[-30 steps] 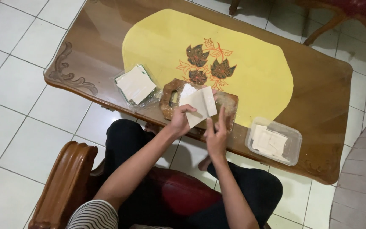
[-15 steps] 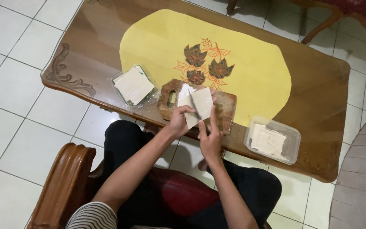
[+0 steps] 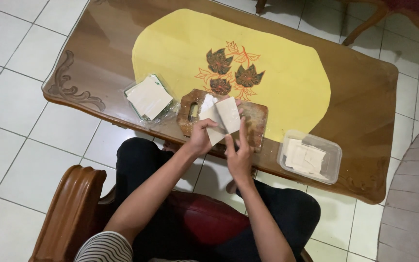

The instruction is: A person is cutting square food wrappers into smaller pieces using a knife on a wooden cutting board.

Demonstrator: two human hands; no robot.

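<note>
A white-tiled floor surrounds a wooden counter [image 3: 364, 97] with a yellow mat [image 3: 287, 87]. Your left hand [image 3: 201, 139] pinches pale square wrappers [image 3: 223, 119] above the cutting board [image 3: 254, 121]; your right hand [image 3: 238, 154] steadies their edge. Peel gently to avoid tearing

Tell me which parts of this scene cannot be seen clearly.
- Head view: whether the pale square sheets are one or several; they overlap, and the left hand and right hand cover their lower edges.
- Wooden board: its middle is hidden by the sheets.
- Clear plastic tub: the count of sheets inside is too small to tell.
- Chair, top right: cut off by the frame edge.
</note>
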